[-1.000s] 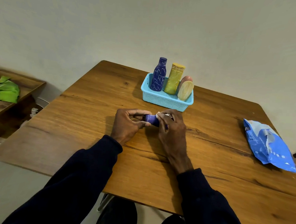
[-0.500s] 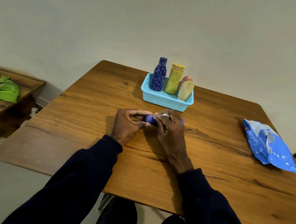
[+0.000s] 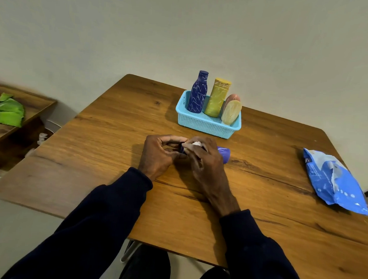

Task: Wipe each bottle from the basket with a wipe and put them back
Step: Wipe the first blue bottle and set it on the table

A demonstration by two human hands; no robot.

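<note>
A purple bottle (image 3: 224,154) lies sideways on the wooden table (image 3: 115,124) in front of the light blue basket (image 3: 205,125). My left hand (image 3: 158,155) pinches its cap end. My right hand (image 3: 203,162) wraps over the bottle's middle with a white wipe (image 3: 196,143) under its fingers. Only the bottle's right end and a bit near the cap show. In the basket stand a dark blue bottle (image 3: 197,92) and a yellow bottle (image 3: 217,98), with a cream bottle (image 3: 231,112) and a pinkish one (image 3: 232,98) leaning at the right.
A blue pack of wipes (image 3: 333,181) lies near the table's right edge. A low wooden side table (image 3: 30,108) at the left holds a green cloth (image 3: 6,111). The wall is close behind the basket.
My right hand has slid left along the bottle with the wipe, uncovering the bottle's right end. The left hand stays at the cap end.
</note>
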